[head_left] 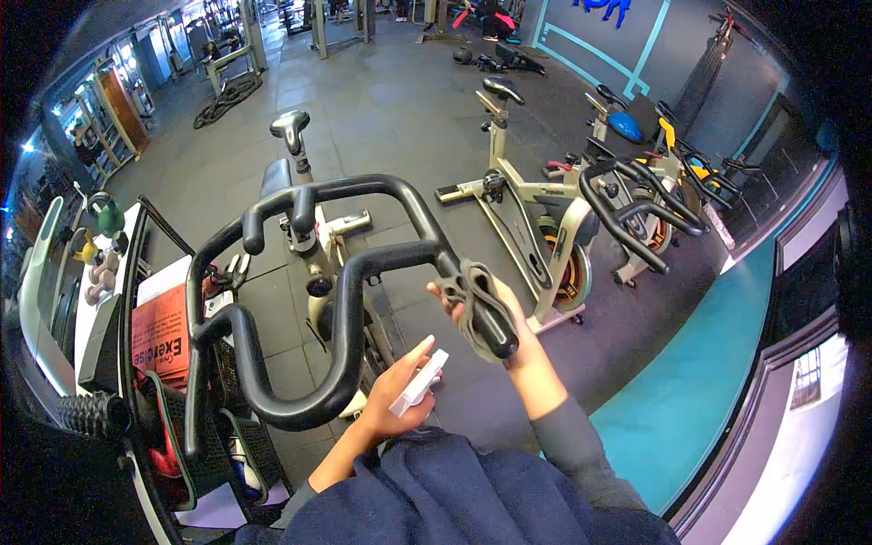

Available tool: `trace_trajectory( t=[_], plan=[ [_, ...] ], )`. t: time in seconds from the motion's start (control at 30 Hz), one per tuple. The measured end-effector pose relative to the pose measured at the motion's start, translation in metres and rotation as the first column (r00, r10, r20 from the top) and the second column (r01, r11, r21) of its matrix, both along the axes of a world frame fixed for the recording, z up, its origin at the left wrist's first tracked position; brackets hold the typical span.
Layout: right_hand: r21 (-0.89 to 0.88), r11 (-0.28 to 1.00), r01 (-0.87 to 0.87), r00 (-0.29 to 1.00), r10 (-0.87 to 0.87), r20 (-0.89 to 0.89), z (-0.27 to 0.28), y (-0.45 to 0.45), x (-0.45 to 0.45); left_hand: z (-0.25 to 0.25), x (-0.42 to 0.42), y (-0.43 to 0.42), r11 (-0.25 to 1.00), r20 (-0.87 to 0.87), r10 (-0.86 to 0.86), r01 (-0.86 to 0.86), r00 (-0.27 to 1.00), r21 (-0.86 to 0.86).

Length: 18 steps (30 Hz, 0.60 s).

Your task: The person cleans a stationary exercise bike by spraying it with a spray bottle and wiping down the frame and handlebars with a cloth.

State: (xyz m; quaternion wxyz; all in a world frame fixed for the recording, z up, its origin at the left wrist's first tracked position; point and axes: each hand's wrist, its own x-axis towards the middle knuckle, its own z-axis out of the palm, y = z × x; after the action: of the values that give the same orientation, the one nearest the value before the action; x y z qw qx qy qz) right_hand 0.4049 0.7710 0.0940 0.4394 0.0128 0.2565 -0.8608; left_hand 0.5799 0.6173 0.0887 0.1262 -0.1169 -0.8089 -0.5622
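Note:
My right hand (516, 313) is closed around a grey cloth (474, 300), which is wrapped about the right end of a black exercise bike handlebar (347, 336). The bare tip of the bar pokes out below the cloth. Lower and to the left, my left hand (400, 392) grips a small white plastic object (420, 383), perhaps the top of a bottle; its lower part is hidden. This hand is apart from the bar. Beyond the handlebar stands the bike's saddle (291, 127).
More exercise bikes (545, 200) stand to the right, near a teal floor strip (690, 400). At left, a rack (145, 272) holds an orange sign (161, 336), dumbbells (102, 277), a foam roller (93, 414) and mesh baskets (173, 436). A person (495, 20) is far back.

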Motion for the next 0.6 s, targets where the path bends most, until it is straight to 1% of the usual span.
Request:
trace_trajectory(
  t=[0.03, 0.07, 0.1, 0.13, 0.17, 0.2, 0.23, 0.27, 0.3, 0.33, 0.37, 0.43, 0.5, 0.53, 0.57, 0.6],
  plan=[
    [-0.088, 0.994, -0.071, 0.985, 0.084, 0.153, 0.001, 0.009, 0.005, 0.0, 0.0, 0.001, 1.0, 0.005, -0.009, 0.009, 1.0, 0.001],
    [-0.184, 0.975, -0.126, 0.939, 0.177, 0.294, 0.003, 0.017, 0.012, 0.0, -0.001, 0.001, 1.0, 0.01, -0.017, 0.017, 1.0, 0.003],
    [-0.181, 0.975, -0.127, 0.939, 0.177, 0.294, 0.02, 0.023, 0.027, 0.0, -0.001, 0.002, 1.0, 0.009, -0.017, 0.017, 1.0, 0.005],
    [0.058, 0.997, -0.056, 0.991, 0.049, 0.121, 0.046, 0.03, 0.049, 0.001, -0.002, 0.003, 1.0, 0.013, -0.015, 0.016, 1.0, -0.008],
    [0.277, 0.959, 0.06, 0.996, -0.038, -0.083, 0.058, 0.038, 0.063, 0.002, -0.003, 0.004, 1.0, 0.016, -0.014, 0.014, 1.0, -0.021],
    [0.349, 0.937, 0.025, 0.982, 0.043, -0.186, 0.054, 0.049, 0.064, 0.003, -0.004, 0.005, 1.0, 0.017, -0.013, 0.014, 1.0, -0.016],
    [0.351, 0.936, 0.024, 0.982, 0.044, -0.184, 0.051, 0.055, 0.069, 0.005, -0.005, 0.006, 1.0, 0.052, -0.027, 0.027, 0.998, 0.005],
    [0.563, 0.788, 0.25, 0.792, 0.168, -0.587, 0.054, 0.059, 0.075, 0.006, -0.006, 0.007, 0.999, 0.084, -0.042, 0.04, 0.996, 0.025],
    [0.592, 0.601, 0.536, 0.449, 0.391, -0.803, 0.064, 0.062, 0.081, 0.003, -0.007, 0.008, 0.999, 0.084, -0.042, 0.04, 0.996, 0.025],
    [0.655, 0.526, 0.543, 0.328, 0.585, -0.742, 0.09, 0.067, 0.086, -0.002, -0.009, 0.008, 0.999, 0.055, -0.044, 0.043, 0.998, 0.02],
    [0.654, 0.526, 0.544, 0.327, 0.585, -0.743, 0.107, 0.071, 0.085, -0.005, -0.01, 0.007, 0.999, 0.025, -0.044, 0.044, 0.999, 0.016],
    [0.721, 0.46, 0.518, 0.296, 0.695, -0.655, 0.13, 0.081, 0.081, -0.006, -0.011, 0.006, 0.999, 0.035, -0.043, 0.042, 0.998, 0.03],
    [0.568, 0.52, 0.638, 0.269, 0.54, -0.797, 0.143, 0.089, 0.075, -0.006, -0.011, 0.003, 0.998, 0.042, -0.034, 0.032, 0.999, 0.045],
    [0.481, 0.528, 0.699, 0.199, 0.503, -0.841, 0.149, 0.097, 0.07, -0.007, -0.011, 0.001, 0.999, 0.028, -0.03, 0.029, 0.999, 0.032],
    [0.365, 0.519, 0.773, 0.147, 0.413, -0.899, 0.148, 0.104, 0.064, -0.007, -0.011, -0.002, 0.999, 0.014, -0.026, 0.026, 1.0, 0.018],
    [0.283, 0.615, 0.736, 0.177, 0.229, -0.957, 0.149, 0.106, 0.058, -0.006, -0.01, -0.004, 1.0, 0.012, -0.022, 0.022, 1.0, 0.019]
  ],
)
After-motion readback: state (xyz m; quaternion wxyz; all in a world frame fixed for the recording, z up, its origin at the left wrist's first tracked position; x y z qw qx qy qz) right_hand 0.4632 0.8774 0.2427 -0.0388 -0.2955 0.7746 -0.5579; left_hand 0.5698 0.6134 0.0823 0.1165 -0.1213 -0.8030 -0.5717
